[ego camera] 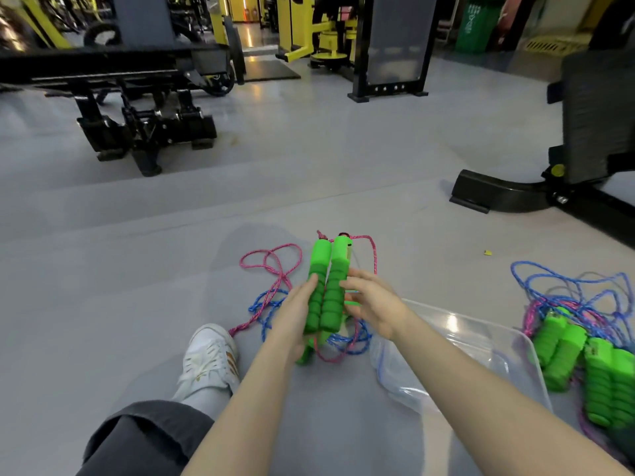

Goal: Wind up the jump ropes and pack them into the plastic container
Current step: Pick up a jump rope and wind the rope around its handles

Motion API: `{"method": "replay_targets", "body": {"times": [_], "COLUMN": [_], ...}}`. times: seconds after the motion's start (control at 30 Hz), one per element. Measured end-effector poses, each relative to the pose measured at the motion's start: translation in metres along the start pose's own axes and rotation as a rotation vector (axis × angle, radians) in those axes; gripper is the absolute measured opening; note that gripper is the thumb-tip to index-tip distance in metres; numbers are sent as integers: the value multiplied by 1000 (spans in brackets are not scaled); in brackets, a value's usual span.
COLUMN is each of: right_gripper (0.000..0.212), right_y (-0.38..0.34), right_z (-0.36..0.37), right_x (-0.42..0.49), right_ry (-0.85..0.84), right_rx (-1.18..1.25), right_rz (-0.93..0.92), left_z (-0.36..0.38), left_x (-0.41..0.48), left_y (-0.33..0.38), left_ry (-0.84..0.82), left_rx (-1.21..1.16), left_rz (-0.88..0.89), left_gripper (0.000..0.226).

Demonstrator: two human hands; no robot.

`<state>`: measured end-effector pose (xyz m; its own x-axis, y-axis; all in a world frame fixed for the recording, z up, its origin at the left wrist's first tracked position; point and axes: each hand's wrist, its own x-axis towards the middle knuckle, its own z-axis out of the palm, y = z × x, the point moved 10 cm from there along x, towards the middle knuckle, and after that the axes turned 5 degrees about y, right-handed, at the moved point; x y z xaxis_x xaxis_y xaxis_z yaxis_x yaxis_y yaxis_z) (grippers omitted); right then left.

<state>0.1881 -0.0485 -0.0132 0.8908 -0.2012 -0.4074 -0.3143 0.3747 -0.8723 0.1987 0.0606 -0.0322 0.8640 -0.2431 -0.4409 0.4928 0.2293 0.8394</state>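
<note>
The paired handles point(326, 286) point away from the person, with the rope point(374, 250) leaving their far ends. The left hand point(295, 314) grips them. The right hand point(374, 304) rests straight fingers point(357, 278) against the right one.

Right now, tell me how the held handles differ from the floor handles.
Held handles are lifted between the left hand and right hand; floor handles lie untouched beside the container. Held handles trail pink rope; floor handles lie amid mostly blue rope. Both are green and ribbed.

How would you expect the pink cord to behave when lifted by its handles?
Probably floppy: the pink cord lies in loose loops. It likely snags, crossing the blue cord. The green handles look foam, so light, grippy.
</note>
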Motion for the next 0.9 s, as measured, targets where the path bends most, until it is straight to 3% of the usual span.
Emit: {"method": "replay_targets", "body": {"times": [0.13,0.23,0.3,0.43,0.5,0.6,0.7,0.8,0.9], "right_gripper": [28,29,37,95,112,95,68,63,50], "right_y": [-25,-38,-59,-111,-107,-111,-115,-113,-107], "right_z": [-3,-7,-17,0,12,16,14,3,-6], "right_x": [-13,-24,-30,-62,-64,-68,-76,-66,-60], "right_ry": [31,25,83,320,256,217,243,281,259], "right_rx": [15,-144,-502,-1580,-1893,-2026,-2028,-1999,-1851], "right_rz": [-43,-80,-284,-1129,-1263,-1337,-1368,-1205,-1016], "left_z": [22,27,27,36,49,65,70,72,85], "left_x": [-18,-30,-35,-43,-51,-61,-64,-70,-93], "left_y": [25,38,48,69,73,74,82,103,102], "left_ry": [-99,-111,-93,-182,-286,-398,-345,20,217], "left_rx": [200,336,383,555,654,718,943,1551,1716], "left_rz": [142,225,253,269,253,238,380,796,1304], "left_gripper": [20,33,38,56,65,64,61,77,91]}}
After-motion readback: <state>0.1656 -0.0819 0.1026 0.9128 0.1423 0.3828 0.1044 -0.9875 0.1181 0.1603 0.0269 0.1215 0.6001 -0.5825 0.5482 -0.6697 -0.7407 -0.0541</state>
